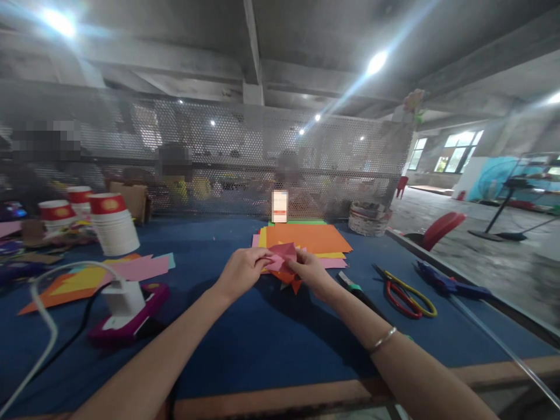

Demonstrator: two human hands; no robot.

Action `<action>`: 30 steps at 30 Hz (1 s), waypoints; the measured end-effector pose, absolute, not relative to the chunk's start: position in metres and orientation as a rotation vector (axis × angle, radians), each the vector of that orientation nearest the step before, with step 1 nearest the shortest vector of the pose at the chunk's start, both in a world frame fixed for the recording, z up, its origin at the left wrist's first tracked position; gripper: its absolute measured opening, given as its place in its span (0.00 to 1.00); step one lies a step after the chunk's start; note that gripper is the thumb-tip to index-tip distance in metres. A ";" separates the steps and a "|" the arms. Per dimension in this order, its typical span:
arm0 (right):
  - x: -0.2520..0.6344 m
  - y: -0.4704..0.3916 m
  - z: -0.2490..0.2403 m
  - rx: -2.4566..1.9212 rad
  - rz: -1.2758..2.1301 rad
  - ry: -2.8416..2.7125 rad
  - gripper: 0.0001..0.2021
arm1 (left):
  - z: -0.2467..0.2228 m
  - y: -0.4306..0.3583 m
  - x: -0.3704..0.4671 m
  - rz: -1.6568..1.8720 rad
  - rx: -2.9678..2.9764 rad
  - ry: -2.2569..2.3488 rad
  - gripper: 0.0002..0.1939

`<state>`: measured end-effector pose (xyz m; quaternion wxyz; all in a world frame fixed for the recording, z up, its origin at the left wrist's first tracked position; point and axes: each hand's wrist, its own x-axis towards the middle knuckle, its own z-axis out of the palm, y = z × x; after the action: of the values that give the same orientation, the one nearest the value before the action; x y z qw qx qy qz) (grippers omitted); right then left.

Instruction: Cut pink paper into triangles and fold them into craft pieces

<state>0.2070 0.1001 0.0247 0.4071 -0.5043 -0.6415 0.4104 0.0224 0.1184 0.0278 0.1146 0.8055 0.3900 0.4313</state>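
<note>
Between my two hands is a folded piece of pink paper [283, 254], raised above the table. My left hand [245, 267] pinches its left side with thumb and fingers. On the right side, my right hand [311, 272] grips the same paper, fingers closed. Just below and behind it lie orange folded paper pieces [294, 284] with pointed tips, partly hidden by the hands. A stack of coloured sheets, orange [306, 238] on top with yellow, pink and green edges, lies right beyond my hands.
Right of my hands lie a green-and-black cutter [352, 286], scissors [406, 294] and a blue glue gun [452, 284]. Leftward are a purple power strip [153, 300] with white charger, paper scraps [140, 269] and stacked paper cups [114, 227]. A lit phone [280, 207] leans against the mesh partition [245, 151].
</note>
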 end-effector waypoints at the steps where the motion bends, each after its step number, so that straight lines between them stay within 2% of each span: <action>1: 0.207 0.100 0.025 -1.264 1.034 -1.624 0.14 | 0.028 0.118 0.022 1.266 2.364 1.147 0.09; 14: 0.208 0.107 0.011 -1.239 0.991 -1.716 0.14 | 0.026 0.116 0.026 1.210 2.452 1.156 0.07; 22: 0.212 0.112 0.003 -1.266 0.917 -1.810 0.15 | 0.021 0.113 0.028 1.277 2.496 1.168 0.01; 30: 0.209 0.111 -0.004 -1.275 0.909 -1.866 0.15 | 0.025 0.110 0.030 1.308 2.477 1.066 0.09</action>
<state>0.2094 0.1108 -0.0035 0.3457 -0.4913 -0.7188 0.3500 0.0297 0.1104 0.0255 0.0721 0.8243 0.3548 0.4353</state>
